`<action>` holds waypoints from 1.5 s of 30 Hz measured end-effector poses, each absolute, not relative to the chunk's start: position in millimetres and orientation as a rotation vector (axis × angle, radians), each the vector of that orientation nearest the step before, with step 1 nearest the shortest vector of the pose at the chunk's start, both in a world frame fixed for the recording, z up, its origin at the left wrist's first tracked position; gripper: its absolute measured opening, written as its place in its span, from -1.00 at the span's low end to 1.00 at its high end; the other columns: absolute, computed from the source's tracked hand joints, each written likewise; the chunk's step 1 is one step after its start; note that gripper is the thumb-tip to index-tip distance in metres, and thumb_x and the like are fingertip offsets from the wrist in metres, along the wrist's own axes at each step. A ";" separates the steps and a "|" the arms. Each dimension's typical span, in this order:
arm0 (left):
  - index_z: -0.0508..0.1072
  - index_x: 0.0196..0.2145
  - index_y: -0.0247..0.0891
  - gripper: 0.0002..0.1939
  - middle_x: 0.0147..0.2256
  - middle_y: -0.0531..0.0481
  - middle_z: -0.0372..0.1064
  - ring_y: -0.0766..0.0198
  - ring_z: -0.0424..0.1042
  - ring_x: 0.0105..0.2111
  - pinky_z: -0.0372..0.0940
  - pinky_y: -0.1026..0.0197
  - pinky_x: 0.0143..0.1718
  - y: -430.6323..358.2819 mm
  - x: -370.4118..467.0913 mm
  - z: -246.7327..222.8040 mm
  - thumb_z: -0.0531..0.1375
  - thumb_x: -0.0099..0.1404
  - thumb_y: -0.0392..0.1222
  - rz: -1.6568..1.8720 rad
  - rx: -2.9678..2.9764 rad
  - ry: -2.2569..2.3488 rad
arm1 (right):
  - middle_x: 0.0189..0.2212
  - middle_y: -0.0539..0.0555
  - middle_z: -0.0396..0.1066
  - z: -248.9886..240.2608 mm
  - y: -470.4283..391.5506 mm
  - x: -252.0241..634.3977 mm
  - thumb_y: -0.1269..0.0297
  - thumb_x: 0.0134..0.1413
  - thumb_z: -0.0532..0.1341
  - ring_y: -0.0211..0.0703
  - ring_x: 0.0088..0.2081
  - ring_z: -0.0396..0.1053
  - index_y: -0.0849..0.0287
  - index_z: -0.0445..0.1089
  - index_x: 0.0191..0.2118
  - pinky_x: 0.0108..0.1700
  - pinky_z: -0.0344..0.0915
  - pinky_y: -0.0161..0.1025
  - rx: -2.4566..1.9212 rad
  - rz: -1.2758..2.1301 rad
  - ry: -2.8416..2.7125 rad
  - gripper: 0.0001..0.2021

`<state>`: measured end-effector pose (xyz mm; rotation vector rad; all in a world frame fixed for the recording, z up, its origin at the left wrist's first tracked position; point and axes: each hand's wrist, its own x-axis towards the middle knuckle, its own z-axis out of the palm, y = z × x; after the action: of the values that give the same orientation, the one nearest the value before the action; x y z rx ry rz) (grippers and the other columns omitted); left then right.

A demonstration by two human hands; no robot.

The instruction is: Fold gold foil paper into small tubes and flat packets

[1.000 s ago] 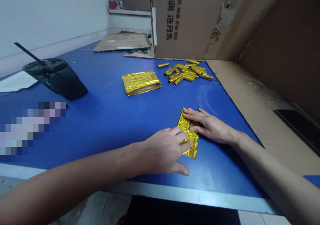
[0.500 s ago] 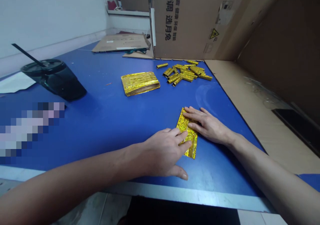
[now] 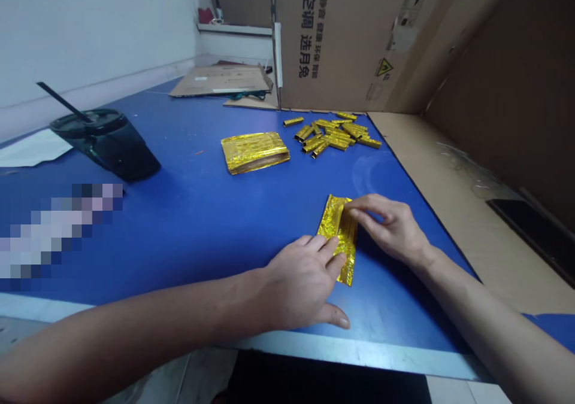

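A sheet of shiny gold foil paper (image 3: pixel 335 215), partly folded along its length, lies on the blue table in front of me. My left hand (image 3: pixel 308 278) rests flat across its near part, fingers stretched out and thumb spread to the side. At the sheet's far right part, my right hand (image 3: pixel 389 224) pinches a fold of the paper between thumb and index finger. Beyond the hands sits a stack of gold foil sheets (image 3: pixel 254 151). Several small folded gold foil pieces (image 3: pixel 332 136) are heaped to the right of that stack.
On the left stands a dark cup with a straw (image 3: pixel 112 143), beside a white sheet (image 3: pixel 36 148). Flattened cardboard (image 3: pixel 220 81) lies at the back. A large cardboard box (image 3: pixel 345 45) walls off the rear right, and a dark flat object (image 3: pixel 530 233) lies at the right.
My right hand has gone from lying flat on the foil paper to pinching a fold at its far right. The left hand stays pressed on the sheet, shifted slightly.
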<state>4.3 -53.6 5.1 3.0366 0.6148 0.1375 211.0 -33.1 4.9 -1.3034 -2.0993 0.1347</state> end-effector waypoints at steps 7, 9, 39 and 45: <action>0.22 0.05 -0.44 -0.19 0.02 -0.35 0.19 -0.05 0.21 -0.04 0.11 0.06 -0.09 -52.8 4.3 5.2 0.00 0.08 0.32 0.162 3.029 0.602 | -0.05 0.16 0.36 4.1 -34.4 205.3 0.36 0.10 0.02 -0.13 -0.01 0.29 0.24 0.36 -0.10 0.00 0.26 -0.15 -1.389 0.195 -2.491 -0.72; 0.22 0.04 -0.43 -0.21 0.00 -0.33 0.21 -0.04 0.23 -0.06 0.12 0.07 -0.10 -52.6 4.6 4.7 0.01 0.08 0.31 0.166 3.017 0.598 | -0.01 0.16 0.32 4.1 -33.0 208.6 0.31 0.10 0.03 -0.12 0.03 0.25 0.24 0.34 -0.06 0.03 0.24 -0.14 -1.356 0.212 -2.550 -0.69; 0.32 -0.04 -0.23 -0.62 -0.03 -0.11 0.27 0.12 0.21 -0.07 0.11 0.13 -0.06 -17.4 -7.5 20.4 0.11 0.19 -0.08 0.049 2.934 0.285 | 0.14 0.22 0.09 6.4 -27.2 216.8 -0.02 0.02 0.08 -0.04 0.18 -0.05 0.24 0.13 0.13 0.17 -0.05 0.02 -1.318 0.449 -2.604 -0.40; 0.32 -0.04 -0.23 -0.64 -0.01 -0.06 0.25 0.14 0.17 -0.03 0.10 0.18 -0.03 -12.8 -10.5 21.5 0.11 0.20 -0.11 0.032 2.924 0.247 | 0.14 0.24 0.08 7.6 -26.5 216.5 -0.03 0.01 0.09 -0.02 0.18 -0.05 0.28 0.12 0.13 0.16 -0.02 0.00 -1.339 0.460 -2.606 -0.37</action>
<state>-10.5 -12.8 21.5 2.9238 0.2468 0.0323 216.5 -26.5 7.6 -1.3393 -2.6059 0.4598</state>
